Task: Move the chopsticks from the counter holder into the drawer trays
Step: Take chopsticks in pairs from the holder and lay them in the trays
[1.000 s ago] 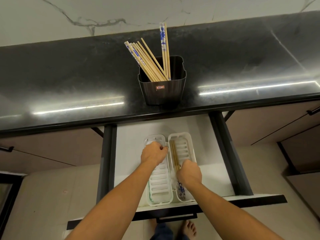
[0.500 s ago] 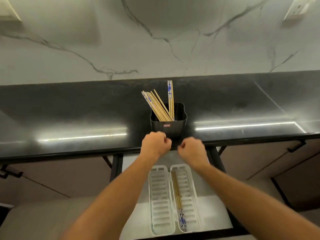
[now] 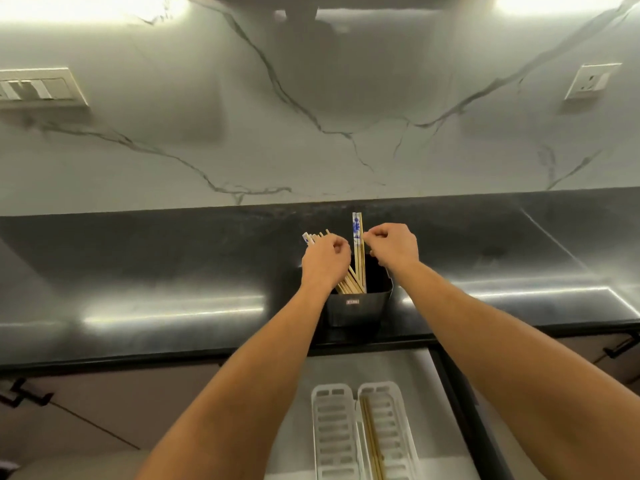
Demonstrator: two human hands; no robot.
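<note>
My left hand point(image 3: 325, 261) hides most of the leaning chopsticks point(image 3: 349, 287) in the black holder point(image 3: 356, 311) on the table point(image 3: 173, 271); its fingers curl over them, though I cannot tell whether they clamp; my right hand point(image 3: 394, 249) pinches the upright pair point(image 3: 357, 226); the drawer trays point(image 3: 333, 389) are cut off below.

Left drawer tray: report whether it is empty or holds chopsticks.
Empty where visible: the left tray shows only bare slots, its near end out of frame; chopsticks lie in the right tray.
</note>
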